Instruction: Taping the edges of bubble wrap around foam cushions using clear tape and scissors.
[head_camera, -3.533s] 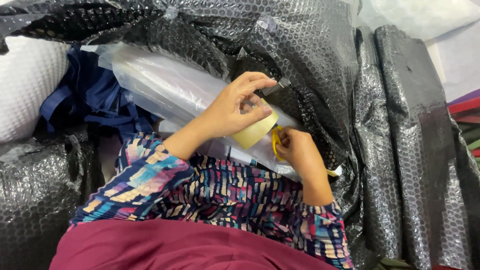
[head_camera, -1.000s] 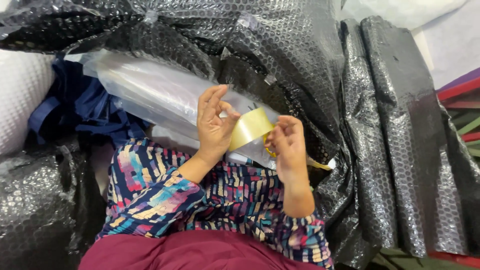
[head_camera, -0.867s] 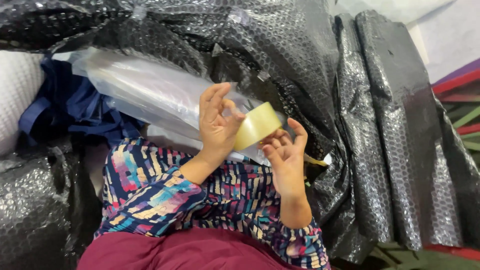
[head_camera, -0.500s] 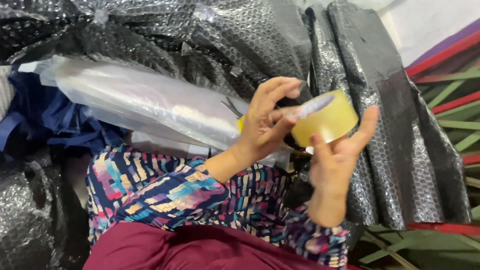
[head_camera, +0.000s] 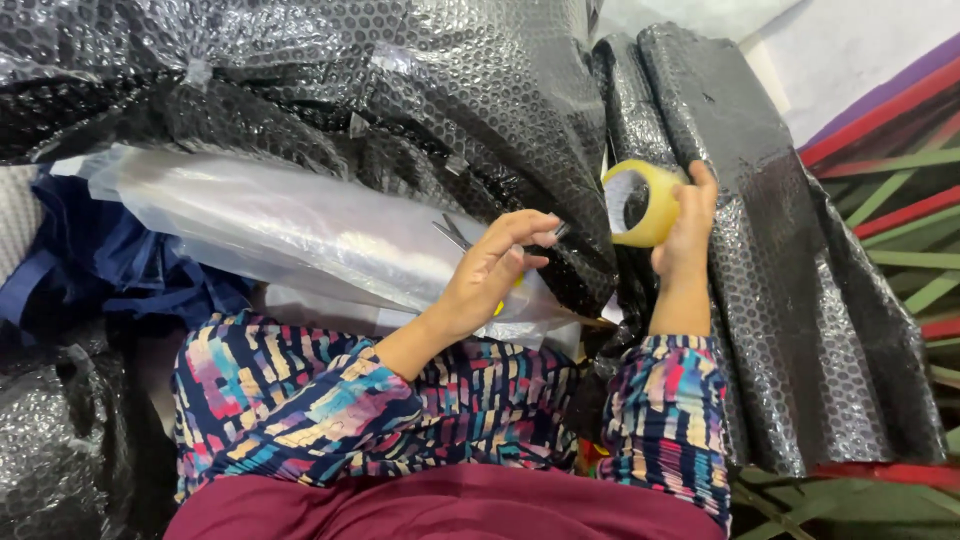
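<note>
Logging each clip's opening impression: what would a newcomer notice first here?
Glossy black bubble wrap heaped across the top and right of the view. Against it, the right hand holds up a yellowish roll of clear tape. At centre, the left hand holds yellow-handled scissors over a clear plastic bag.

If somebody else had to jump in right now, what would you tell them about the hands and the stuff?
Right hand: grip closed around a yellowish roll of clear tape, held up against the black bubble wrap.
Left hand: holding scissors; the blades poke out above the fingers, a bit of yellow handle shows below.
Things: a clear plastic bag lies across the lap, with the bubble wrap behind and beside it. Dark blue fabric sits at the left.
Done: tape and scissors are both in hand.
Left: no strip is pulled off the roll; whether any tape is already stuck down cannot be seen.
</note>
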